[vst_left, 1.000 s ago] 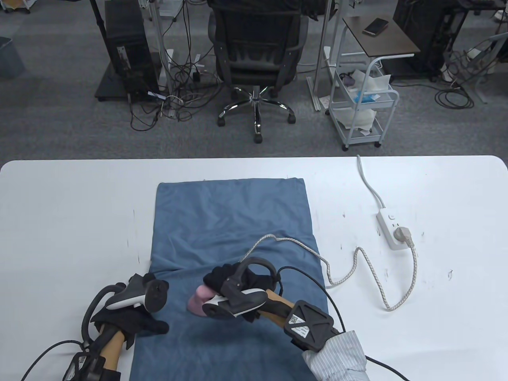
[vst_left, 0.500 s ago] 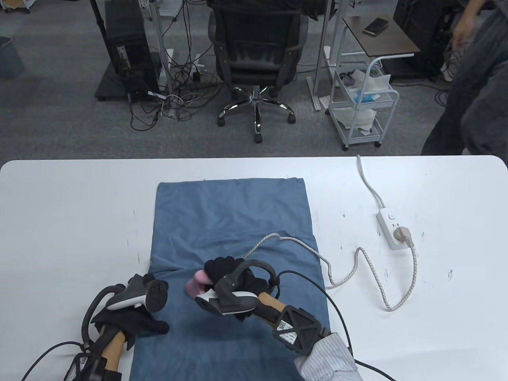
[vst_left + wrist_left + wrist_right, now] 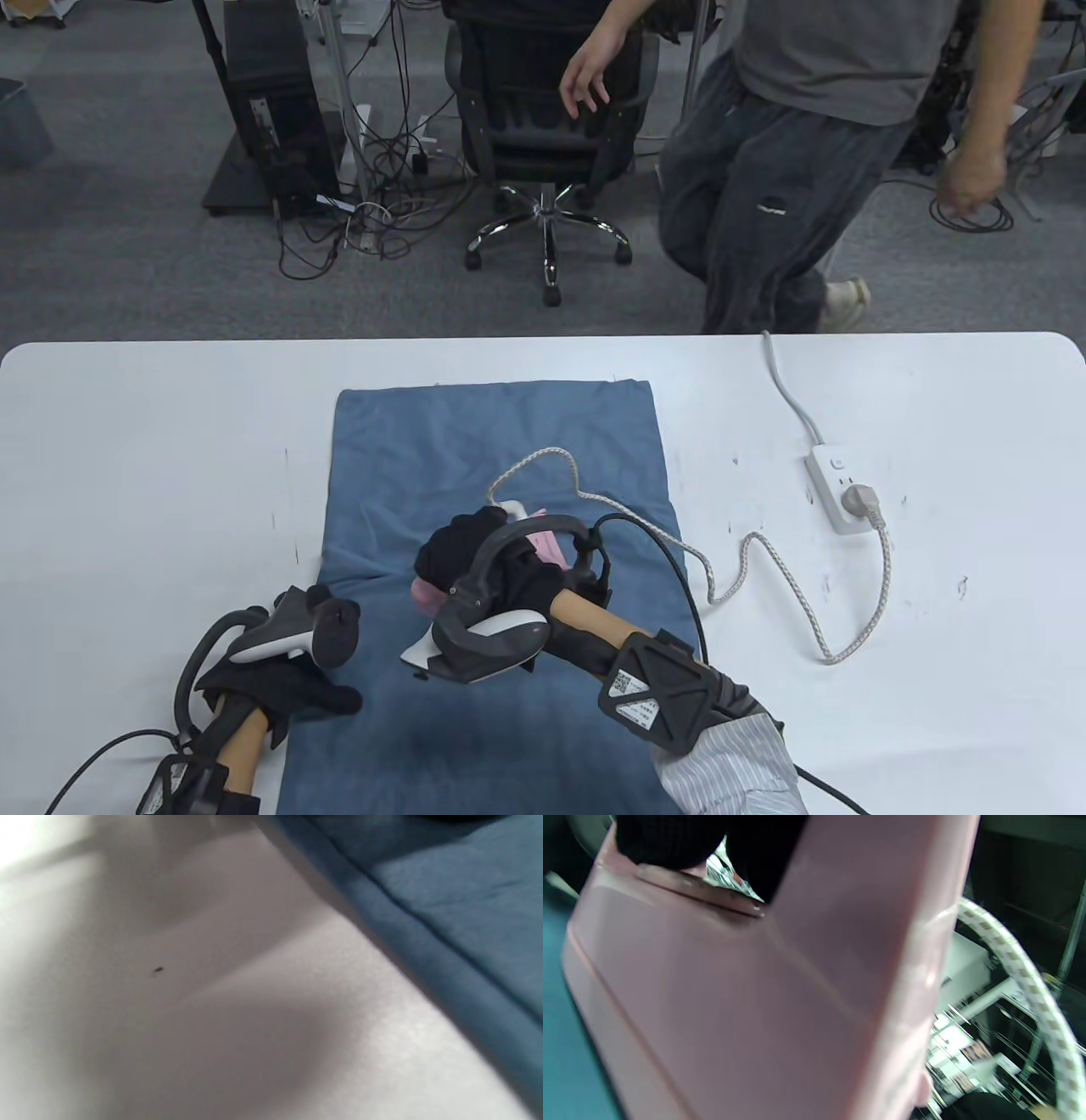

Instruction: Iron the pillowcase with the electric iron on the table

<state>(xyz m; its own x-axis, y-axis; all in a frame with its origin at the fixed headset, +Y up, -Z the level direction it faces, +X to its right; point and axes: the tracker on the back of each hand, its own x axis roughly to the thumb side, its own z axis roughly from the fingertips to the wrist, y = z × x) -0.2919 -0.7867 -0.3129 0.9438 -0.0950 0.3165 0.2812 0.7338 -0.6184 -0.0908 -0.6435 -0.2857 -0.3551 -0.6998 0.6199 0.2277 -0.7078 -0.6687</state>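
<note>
The wide white counter (image 3: 153,475) is cut off along the bottom edge of the table view, so both forearms are seen only in part. On it a blue rectangular cloth pillowcase (image 3: 501,441) is spread lengthwise, its near end running out of frame and its middle creased. In the left wrist view only a blurred stretch of white surface and a hemmed blue edge of the pillowcase (image 3: 458,942) can be made out; the fingers are not shown there.

Beyond the far edge a person in a grey shirt and dark trousers (image 3: 789,170) is seen from the shoulders down, beside a black office chair (image 3: 547,127).

The pink plastic electric iron (image 3: 543,548) is mostly hidden under the right hand (image 3: 488,569) and its tracker; only pink slivers show at the hand's far and near-left sides. It is held over the pillowcase's near middle, and whether its sole touches the cloth cannot be told. In the right wrist view the iron (image 3: 755,997) fills the frame, blurred, with black gloved fingers (image 3: 670,836) wrapped over its upper part, so the grip is closed around it.

The left hand (image 3: 288,679) rests on the pillowcase's near-left edge, fingers laid fairly flat and holding nothing.

A white braided cord (image 3: 747,552) is looped from the iron across the pillowcase to a white power strip (image 3: 836,492) on the counter's right.
</note>
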